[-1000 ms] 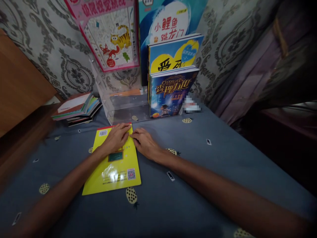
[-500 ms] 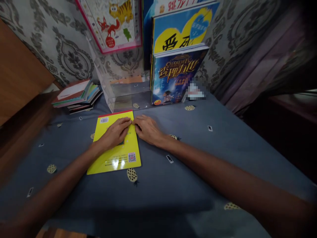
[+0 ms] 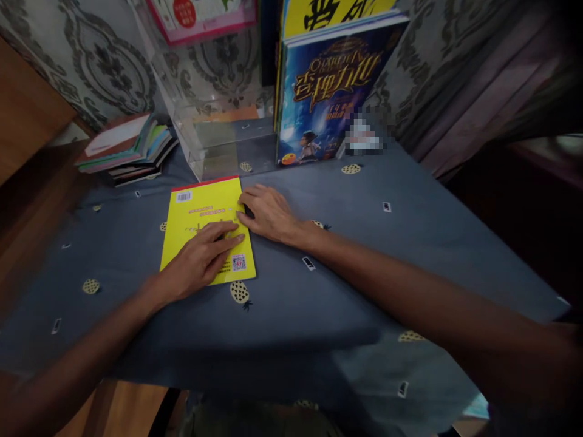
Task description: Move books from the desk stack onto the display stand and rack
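A yellow book [image 3: 182,233] with a red strip at its top edge lies closed, a barcode and a QR code showing on its cover. My left hand [image 3: 204,252] rests open on the lower part of the cover, fingers stretched to the right. At the book's right edge is my right hand [image 3: 268,212]; its bent fingers and thumb touch the edge and stay apart from each other. What is under the right fingertips is partly hidden.
Behind the book stands a clear acrylic rack [image 3: 186,133] holding a dark blue book [image 3: 332,91] and a pink-edged book [image 3: 204,24]. A stack of books [image 3: 127,145] lies at the left. A blue cloth with pineapple prints [image 3: 319,303] covers the table.
My left hand has slid down the cover toward me, uncovering print in the middle. My right hand's fingers have spread from a pinch at the edge. The view has tilted down.
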A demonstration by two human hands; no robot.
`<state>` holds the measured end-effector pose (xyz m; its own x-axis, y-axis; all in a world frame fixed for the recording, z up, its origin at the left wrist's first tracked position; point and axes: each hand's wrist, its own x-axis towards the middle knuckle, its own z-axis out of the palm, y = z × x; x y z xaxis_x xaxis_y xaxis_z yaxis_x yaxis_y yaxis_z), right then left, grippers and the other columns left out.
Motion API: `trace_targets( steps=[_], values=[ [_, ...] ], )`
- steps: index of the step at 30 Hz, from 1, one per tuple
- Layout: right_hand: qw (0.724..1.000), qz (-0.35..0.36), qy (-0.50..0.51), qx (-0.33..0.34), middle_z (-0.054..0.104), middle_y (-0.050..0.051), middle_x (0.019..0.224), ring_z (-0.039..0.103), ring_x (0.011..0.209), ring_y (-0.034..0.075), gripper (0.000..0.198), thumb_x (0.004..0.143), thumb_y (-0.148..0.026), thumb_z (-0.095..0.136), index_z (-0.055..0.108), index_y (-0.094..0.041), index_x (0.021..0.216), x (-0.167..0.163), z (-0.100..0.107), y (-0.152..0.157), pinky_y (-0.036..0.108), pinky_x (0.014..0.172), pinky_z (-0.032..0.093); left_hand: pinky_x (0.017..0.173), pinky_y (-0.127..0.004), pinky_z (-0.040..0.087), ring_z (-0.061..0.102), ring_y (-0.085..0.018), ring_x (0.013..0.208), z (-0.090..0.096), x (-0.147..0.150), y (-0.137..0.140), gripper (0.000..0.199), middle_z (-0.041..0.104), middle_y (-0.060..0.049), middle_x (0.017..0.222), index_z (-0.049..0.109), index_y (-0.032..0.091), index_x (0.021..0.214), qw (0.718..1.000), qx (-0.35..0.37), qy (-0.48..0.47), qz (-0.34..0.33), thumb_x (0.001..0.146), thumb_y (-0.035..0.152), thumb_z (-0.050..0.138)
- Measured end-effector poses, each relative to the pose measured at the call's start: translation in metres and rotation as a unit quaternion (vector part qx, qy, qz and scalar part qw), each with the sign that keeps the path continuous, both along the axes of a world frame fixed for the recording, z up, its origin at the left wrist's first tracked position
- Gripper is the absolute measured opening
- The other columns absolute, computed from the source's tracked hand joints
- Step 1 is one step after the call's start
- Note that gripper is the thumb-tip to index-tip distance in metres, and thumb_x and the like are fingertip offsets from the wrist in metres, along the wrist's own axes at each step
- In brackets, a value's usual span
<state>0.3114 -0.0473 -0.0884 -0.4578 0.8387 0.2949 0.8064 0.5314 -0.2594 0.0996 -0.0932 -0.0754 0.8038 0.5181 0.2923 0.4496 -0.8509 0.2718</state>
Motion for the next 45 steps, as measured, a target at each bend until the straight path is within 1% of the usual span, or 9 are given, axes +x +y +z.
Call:
trace_targets(
  steps=[8,12,17,24,28,33,39,42,45],
  values=[
    [0.999,0.006,-0.031,-0.006,0.066,0.014,0.116,0.054,0.107,0.028,0.026,0.097,-0.03,0.053,0.067,-0.011,0.108,0.001,0.001,-0.003,0.037,0.086,0.038,0.107,-0.054,0.048,0.051,-0.025,0.133,0.008,0.0,-0.031,0.045,0.056,-0.011,0.138,0.056,0.028,0.138,0.998,-0.044,-0.003,-0.034,0.098,0.009,0.047],
    [0.998,0.027,-0.057,-0.004,0.062,0.017,0.123,0.051,0.111,0.032,0.044,0.096,-0.049,0.056,0.065,-0.01,0.114,0.002,0.006,-0.011,0.041,0.09,0.037,0.106,-0.051,0.051,0.051,-0.025,0.133,0.007,-0.001,-0.046,0.046,0.059,-0.011,0.134,0.056,0.026,0.137,0.999,-0.029,0.007,-0.021,0.097,0.006,0.046],
    [0.994,0.047,-0.099,-0.011,0.06,0.021,0.125,0.051,0.112,0.034,0.063,0.094,-0.062,0.052,0.061,-0.005,0.12,0.001,0.01,-0.019,0.043,0.09,0.038,0.106,-0.05,0.052,0.049,-0.026,0.134,-0.001,-0.003,-0.071,0.044,0.059,-0.014,0.137,0.055,0.016,0.136,0.999,0.018,0.026,0.032,0.096,0.002,0.044],
    [0.993,0.049,-0.102,0.018,0.061,0.02,0.126,0.052,0.108,0.034,0.062,0.095,-0.064,0.044,0.06,-0.01,0.12,0.0,0.002,-0.016,0.043,0.088,0.039,0.107,-0.048,0.052,0.053,-0.025,0.133,-0.003,-0.031,-0.094,0.044,0.062,-0.013,0.137,0.052,0.017,0.139,0.994,0.042,0.015,0.099,0.098,0.006,0.043],
    [0.994,0.057,-0.088,0.012,0.06,0.018,0.132,0.053,0.114,0.035,0.06,0.095,-0.063,0.045,0.058,-0.013,0.125,0.0,0.001,-0.015,0.046,0.094,0.041,0.106,-0.045,0.053,0.056,-0.023,0.13,0.0,-0.057,-0.101,0.043,0.064,-0.011,0.134,0.055,0.018,0.137,0.987,0.068,0.023,0.145,0.097,0.006,0.046],
    [0.995,0.069,-0.076,0.019,0.062,0.02,0.129,0.054,0.117,0.036,0.058,0.094,-0.061,0.048,0.06,-0.011,0.124,-0.003,0.002,-0.019,0.05,0.099,0.04,0.102,-0.041,0.057,0.063,-0.022,0.124,-0.004,-0.077,-0.108,0.043,0.067,-0.008,0.131,0.059,0.022,0.134,0.97,0.102,0.013,0.22,0.095,0.007,0.047],
    [0.994,0.08,-0.065,0.035,0.066,0.021,0.116,0.058,0.11,0.036,0.061,0.094,-0.065,0.046,0.065,-0.01,0.115,-0.007,0.008,-0.054,0.054,0.099,0.044,0.1,-0.044,0.059,0.069,-0.023,0.114,-0.013,-0.101,-0.101,0.038,0.072,-0.006,0.125,0.065,0.024,0.127,0.953,0.137,0.019,0.27,0.097,0.015,0.042],
    [0.994,0.082,-0.056,0.037,0.067,0.022,0.117,0.058,0.111,0.037,0.066,0.092,-0.069,0.049,0.065,-0.009,0.117,-0.009,0.009,-0.083,0.056,0.099,0.046,0.1,-0.045,0.059,0.071,-0.024,0.111,-0.014,-0.114,-0.09,0.034,0.073,-0.007,0.123,0.07,0.023,0.12,0.946,0.117,0.019,0.301,0.1,0.025,0.041],
    [0.994,0.091,-0.041,0.036,0.068,0.021,0.117,0.059,0.112,0.038,0.066,0.09,-0.069,0.052,0.066,-0.011,0.119,-0.014,0.009,-0.11,0.058,0.098,0.048,0.101,-0.044,0.058,0.069,-0.026,0.116,-0.013,-0.121,-0.074,0.041,0.07,-0.009,0.129,0.071,0.02,0.119,0.94,0.065,0.024,0.334,0.102,0.04,0.04]
  ],
)
